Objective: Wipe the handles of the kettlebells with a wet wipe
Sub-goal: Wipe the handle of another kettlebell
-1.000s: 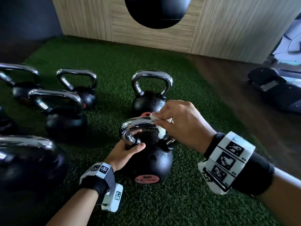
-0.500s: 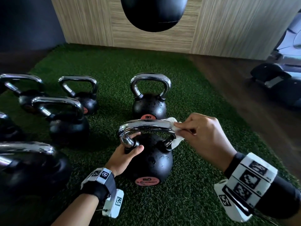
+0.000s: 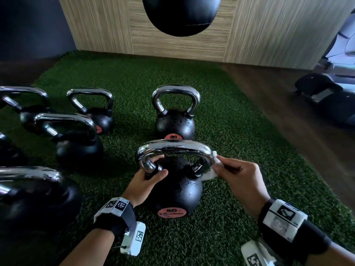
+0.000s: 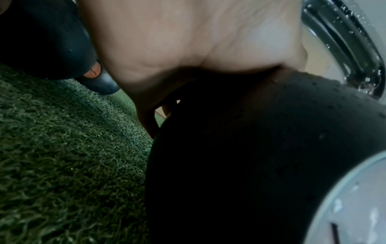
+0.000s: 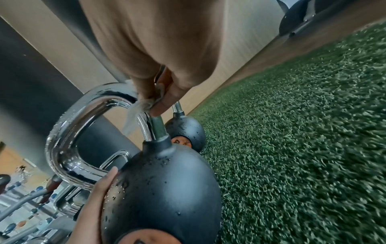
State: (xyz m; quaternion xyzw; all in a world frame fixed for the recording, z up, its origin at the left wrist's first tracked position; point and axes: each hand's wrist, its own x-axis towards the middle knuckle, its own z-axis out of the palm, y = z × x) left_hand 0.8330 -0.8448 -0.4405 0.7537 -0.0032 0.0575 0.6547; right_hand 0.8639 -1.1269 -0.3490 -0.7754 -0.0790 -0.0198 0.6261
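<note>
A black kettlebell (image 3: 177, 191) with a chrome handle (image 3: 173, 147) stands on the green turf right in front of me. My left hand (image 3: 148, 177) grips the left post of that handle, thumb over the ball's shoulder. My right hand (image 3: 237, 174) pinches a white wet wipe (image 3: 214, 166) against the handle's right bend. The right wrist view shows the wipe (image 5: 135, 112) squeezed between fingertips on the chrome bar (image 5: 83, 115), which is speckled with droplets. In the left wrist view my palm (image 4: 188, 49) lies against the dark ball (image 4: 250, 156).
A second kettlebell (image 3: 174, 120) stands just behind the held one. Several more (image 3: 76, 143) crowd the left side of the turf. A black punching bag (image 3: 182, 14) hangs above the far wall. Wooden floor and dark equipment (image 3: 326, 96) lie to the right.
My right hand has slid the wipe from the middle of the handle's top to its right bend and lower down the side. The left hand has kept its grip.
</note>
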